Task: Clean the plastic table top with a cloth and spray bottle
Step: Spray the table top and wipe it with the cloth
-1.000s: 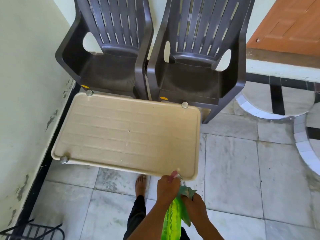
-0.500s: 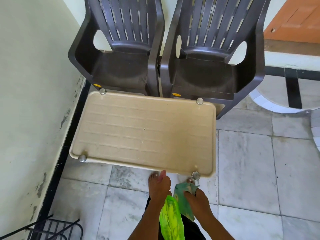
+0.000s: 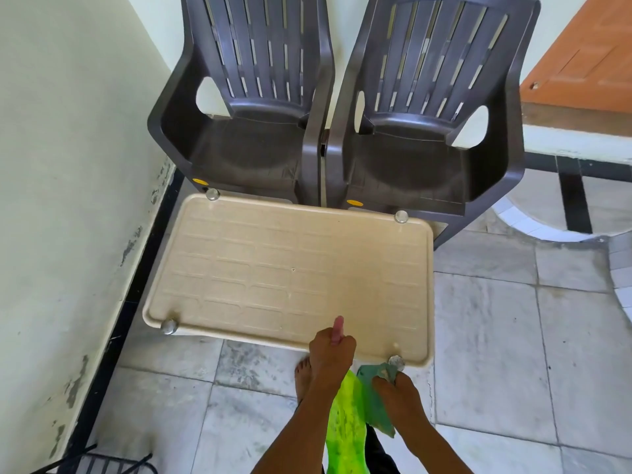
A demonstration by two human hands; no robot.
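Note:
The beige plastic table top [image 3: 290,268] is low and ribbed, with a metal cap at each corner. My left hand [image 3: 330,354] is over its near rim, fist closed on the spray bottle: a pink tip [image 3: 338,328] sticks up from the fist, and a bright green body [image 3: 347,422] runs down between my forearms. My right hand [image 3: 398,393] grips a teal green cloth [image 3: 371,376], bunched just below the near right corner cap [image 3: 396,362]. The cloth's tail hangs down beside my wrist.
Two dark plastic armchairs [image 3: 246,148] [image 3: 410,148] stand side by side against the table's far edge. A pale wall [image 3: 68,200] runs close along the left. My bare foot [image 3: 302,374] is on the tiled floor by the near edge. A black wire rack [image 3: 102,463] sits at bottom left.
Both hands have moved forward to the table's near edge. My left fist now sits over the rim and the cloth has reached the near right corner cap.

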